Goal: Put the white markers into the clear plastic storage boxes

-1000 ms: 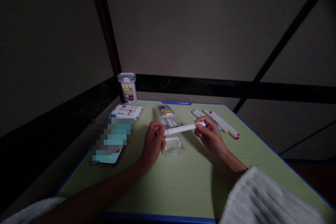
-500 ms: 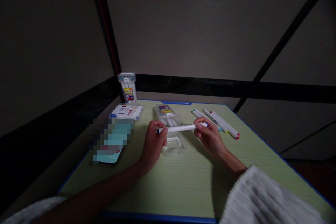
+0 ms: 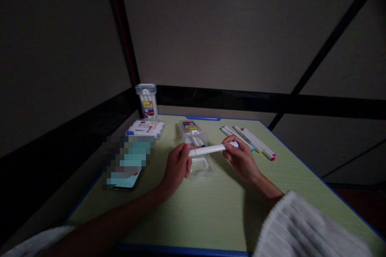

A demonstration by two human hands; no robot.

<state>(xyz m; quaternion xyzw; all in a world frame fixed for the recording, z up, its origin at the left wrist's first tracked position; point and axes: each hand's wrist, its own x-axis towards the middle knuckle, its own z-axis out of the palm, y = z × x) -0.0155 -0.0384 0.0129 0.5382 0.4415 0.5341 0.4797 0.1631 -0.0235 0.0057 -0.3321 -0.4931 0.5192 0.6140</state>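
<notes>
A white marker pen [image 3: 209, 150] is held level above the green desk [image 3: 211, 209], one end in each hand. My left hand [image 3: 177, 166] is closed around its left end. My right hand [image 3: 241, 158] pinches the right end, where a blue cap shows. Right behind and below the marker lies an open clear plastic marker case [image 3: 196, 144] with a few markers inside and its lid flipped toward me.
Several loose markers [image 3: 250, 140] lie in a row at the back right. A flat pack of markers [image 3: 146, 128] and an upright clear case [image 3: 146, 99] stand at the back left. A blurred flat object [image 3: 126, 162] rests at the left edge.
The marker's left end dipped slightly and my left hand slid down along it; at 0.5 s ago a blue tip showed at the left end, now it is covered by my fingers.
</notes>
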